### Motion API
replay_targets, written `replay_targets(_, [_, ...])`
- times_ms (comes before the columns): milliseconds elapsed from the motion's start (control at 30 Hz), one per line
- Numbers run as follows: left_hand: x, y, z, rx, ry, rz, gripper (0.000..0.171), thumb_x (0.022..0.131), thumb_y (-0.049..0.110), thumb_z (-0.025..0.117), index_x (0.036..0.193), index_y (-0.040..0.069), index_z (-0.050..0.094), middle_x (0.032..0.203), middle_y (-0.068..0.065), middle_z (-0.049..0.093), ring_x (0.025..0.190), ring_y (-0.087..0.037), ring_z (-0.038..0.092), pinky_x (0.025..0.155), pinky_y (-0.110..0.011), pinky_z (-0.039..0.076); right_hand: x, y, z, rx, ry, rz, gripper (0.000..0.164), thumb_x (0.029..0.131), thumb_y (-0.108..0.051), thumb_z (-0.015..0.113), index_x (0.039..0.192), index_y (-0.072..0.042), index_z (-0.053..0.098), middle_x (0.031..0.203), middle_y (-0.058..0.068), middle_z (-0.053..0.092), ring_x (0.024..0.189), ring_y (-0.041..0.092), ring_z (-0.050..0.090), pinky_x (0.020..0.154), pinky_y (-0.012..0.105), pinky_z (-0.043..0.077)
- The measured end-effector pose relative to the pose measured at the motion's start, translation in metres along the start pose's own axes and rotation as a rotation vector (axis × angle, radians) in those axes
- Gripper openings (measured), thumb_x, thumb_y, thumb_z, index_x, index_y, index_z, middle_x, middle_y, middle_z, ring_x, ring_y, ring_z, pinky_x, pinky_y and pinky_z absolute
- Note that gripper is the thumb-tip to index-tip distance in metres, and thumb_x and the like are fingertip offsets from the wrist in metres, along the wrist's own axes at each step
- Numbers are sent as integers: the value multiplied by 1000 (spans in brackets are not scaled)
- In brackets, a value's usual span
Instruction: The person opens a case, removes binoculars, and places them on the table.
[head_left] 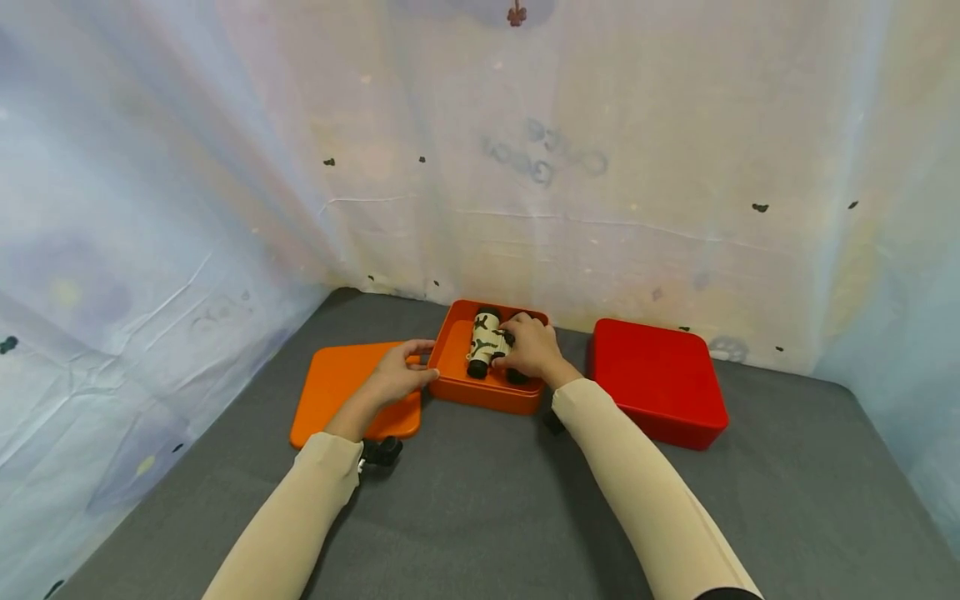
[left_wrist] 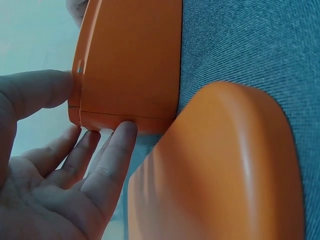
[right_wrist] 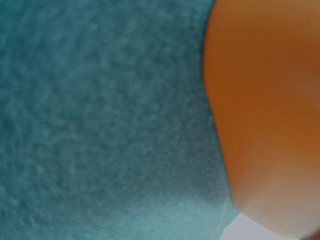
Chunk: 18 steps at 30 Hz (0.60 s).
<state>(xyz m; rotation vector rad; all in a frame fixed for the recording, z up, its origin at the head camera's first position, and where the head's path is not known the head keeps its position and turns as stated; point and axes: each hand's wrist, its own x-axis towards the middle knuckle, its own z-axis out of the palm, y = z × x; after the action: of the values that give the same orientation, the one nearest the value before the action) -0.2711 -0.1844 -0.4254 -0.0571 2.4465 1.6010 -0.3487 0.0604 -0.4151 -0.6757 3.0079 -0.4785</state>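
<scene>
An orange box (head_left: 487,398) stands without its lid, and camouflage-patterned binoculars (head_left: 483,337) lie inside it. My right hand (head_left: 534,348) reaches over the box's right rim and grips the right barrel of the binoculars, hiding most of that barrel. At the box's left side, my left hand (head_left: 396,375) touches it with fairly straight fingers (left_wrist: 107,172) against the side wall and the thumb at the rim. Under and beside that hand lies the flat orange lid (head_left: 330,392). In the right wrist view only the outer wall of the orange box (right_wrist: 270,100) shows, not the hand's grip.
To the right stands a red box (head_left: 660,375) with its smooth top up. Grey cloth (head_left: 480,500) covers the table. A pale patterned curtain (head_left: 600,208) hangs close behind the boxes and down the left side.
</scene>
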Motion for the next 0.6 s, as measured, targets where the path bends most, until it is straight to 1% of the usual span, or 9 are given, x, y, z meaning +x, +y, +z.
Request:
replay_targets(167, [0,0,0,12,-6,-3,61,91,14,66,146,14,40,143,-13,45,118,-27,58,84,-34,55,1,-1,0,29,-2,10,70,79,-44,77,137,-15,54,141,9,47,126,33,45,97,51,36])
replay_targets(367, [0,-1,-1,18,-3,0,61,91,14,65,146,12,39,145,-14,44,118,-28,58,84,-35,56,2,-3,-2,39,-7,14,70,79,-46,76,138,-15,54,141,9,46,127,34,43,101,54,33])
replay_targets(600, [1,0,-1,9,-3,1,60,91,14,65,146,12,39,144,-14,44,120,-29,57,85,-34,56,0,-4,-7,44,-15,1,70,78,-45,77,137,-13,55,139,10,48,126,33,43,101,55,35])
